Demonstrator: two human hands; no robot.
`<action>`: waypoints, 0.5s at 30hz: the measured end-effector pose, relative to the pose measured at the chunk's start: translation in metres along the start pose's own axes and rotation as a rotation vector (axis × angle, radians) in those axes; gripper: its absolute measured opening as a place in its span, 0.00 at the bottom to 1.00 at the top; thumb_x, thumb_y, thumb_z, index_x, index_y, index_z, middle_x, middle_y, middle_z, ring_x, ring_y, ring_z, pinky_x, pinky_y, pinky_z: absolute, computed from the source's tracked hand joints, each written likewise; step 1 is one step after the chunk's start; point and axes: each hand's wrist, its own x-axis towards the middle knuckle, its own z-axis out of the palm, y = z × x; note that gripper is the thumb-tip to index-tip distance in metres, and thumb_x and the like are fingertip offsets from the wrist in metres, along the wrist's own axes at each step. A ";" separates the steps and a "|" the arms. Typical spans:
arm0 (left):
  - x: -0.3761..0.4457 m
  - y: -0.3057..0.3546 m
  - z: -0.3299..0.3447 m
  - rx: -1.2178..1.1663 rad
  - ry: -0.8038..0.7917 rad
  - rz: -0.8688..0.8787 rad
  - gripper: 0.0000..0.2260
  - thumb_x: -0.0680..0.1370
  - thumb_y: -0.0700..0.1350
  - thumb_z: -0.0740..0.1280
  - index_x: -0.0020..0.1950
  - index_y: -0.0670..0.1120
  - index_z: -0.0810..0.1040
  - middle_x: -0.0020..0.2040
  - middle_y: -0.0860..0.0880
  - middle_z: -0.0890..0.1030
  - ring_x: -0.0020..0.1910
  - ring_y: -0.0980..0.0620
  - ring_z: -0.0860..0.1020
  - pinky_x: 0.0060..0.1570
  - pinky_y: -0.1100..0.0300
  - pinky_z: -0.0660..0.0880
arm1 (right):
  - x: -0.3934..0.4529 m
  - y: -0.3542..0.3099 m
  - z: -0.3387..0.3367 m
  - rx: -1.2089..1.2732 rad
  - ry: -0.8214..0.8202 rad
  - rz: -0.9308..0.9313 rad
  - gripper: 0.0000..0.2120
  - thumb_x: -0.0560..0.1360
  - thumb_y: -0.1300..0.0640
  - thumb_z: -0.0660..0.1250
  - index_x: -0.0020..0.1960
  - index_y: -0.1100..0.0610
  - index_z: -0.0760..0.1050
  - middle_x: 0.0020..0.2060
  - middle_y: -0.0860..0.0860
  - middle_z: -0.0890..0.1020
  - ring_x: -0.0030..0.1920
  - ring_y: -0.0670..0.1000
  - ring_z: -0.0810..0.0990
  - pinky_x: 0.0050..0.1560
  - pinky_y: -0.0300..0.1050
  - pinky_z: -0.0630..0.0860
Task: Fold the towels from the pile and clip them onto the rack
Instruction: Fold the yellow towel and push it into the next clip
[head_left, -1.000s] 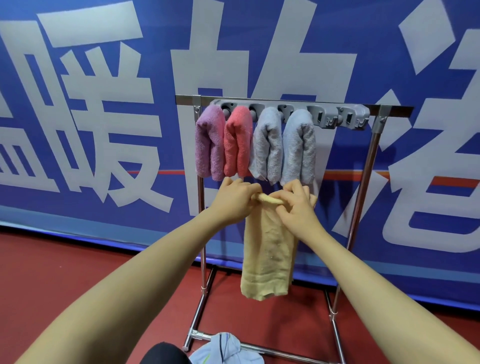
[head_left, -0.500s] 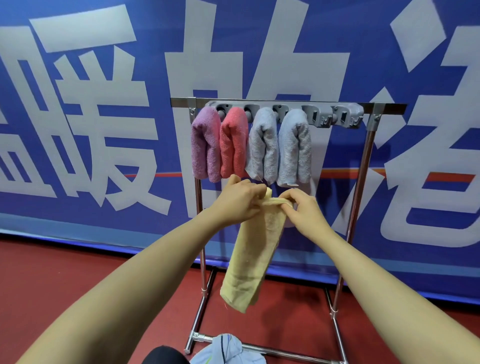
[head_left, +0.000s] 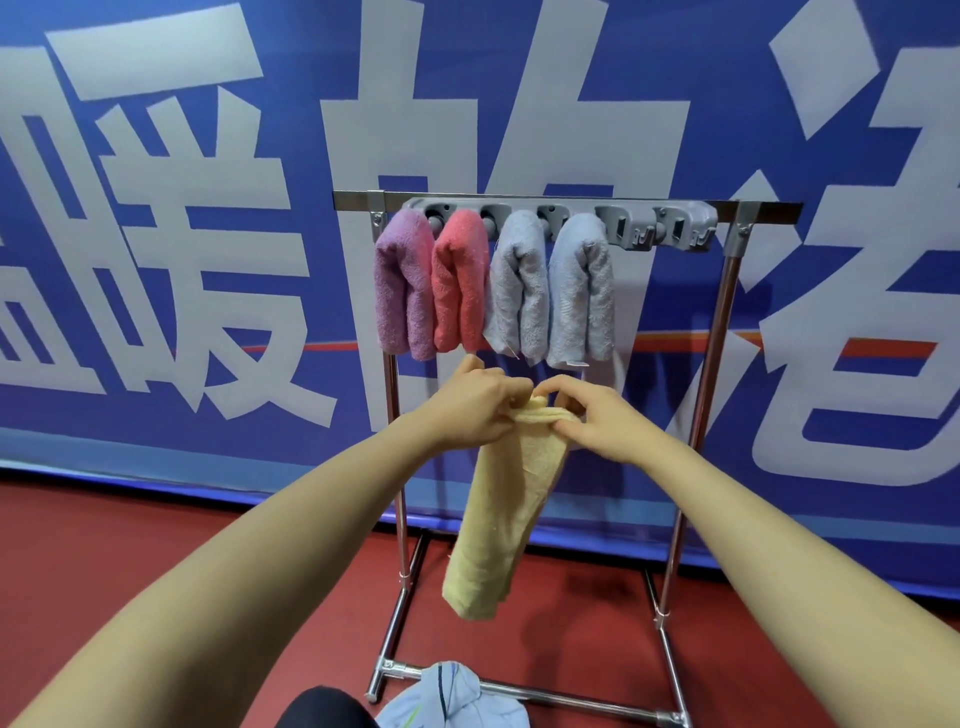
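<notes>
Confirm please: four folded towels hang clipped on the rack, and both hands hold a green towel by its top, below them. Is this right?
Not quite. The towel that the left hand and the right hand hold by its top is yellow, not green, as the head view shows. The rest stands: four folded towels hang clipped on the rack, above the hands.

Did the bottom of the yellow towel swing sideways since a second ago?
Yes. The yellow towel hung straight below the blue towels before; now its lower end has swung left toward the rack's left post, while both hands hold its top.
</notes>
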 end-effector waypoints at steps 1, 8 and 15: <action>0.000 -0.001 0.001 0.008 0.005 0.012 0.10 0.67 0.47 0.55 0.41 0.47 0.72 0.34 0.49 0.75 0.35 0.52 0.66 0.48 0.53 0.60 | 0.001 -0.001 0.000 -0.031 -0.009 0.006 0.14 0.72 0.63 0.64 0.52 0.47 0.74 0.36 0.48 0.76 0.35 0.45 0.73 0.41 0.45 0.75; -0.008 -0.007 0.003 0.058 0.054 -0.060 0.12 0.67 0.41 0.56 0.48 0.45 0.74 0.35 0.51 0.73 0.38 0.48 0.70 0.43 0.57 0.55 | 0.005 0.000 0.005 -0.319 0.083 -0.135 0.04 0.77 0.59 0.64 0.50 0.58 0.75 0.42 0.47 0.75 0.45 0.49 0.74 0.47 0.42 0.69; -0.012 -0.012 0.003 0.085 0.037 -0.074 0.15 0.69 0.45 0.52 0.46 0.45 0.75 0.40 0.49 0.76 0.44 0.48 0.71 0.48 0.54 0.60 | 0.007 0.000 0.000 -0.395 0.122 -0.237 0.04 0.78 0.59 0.62 0.50 0.59 0.74 0.41 0.46 0.72 0.44 0.48 0.70 0.50 0.39 0.62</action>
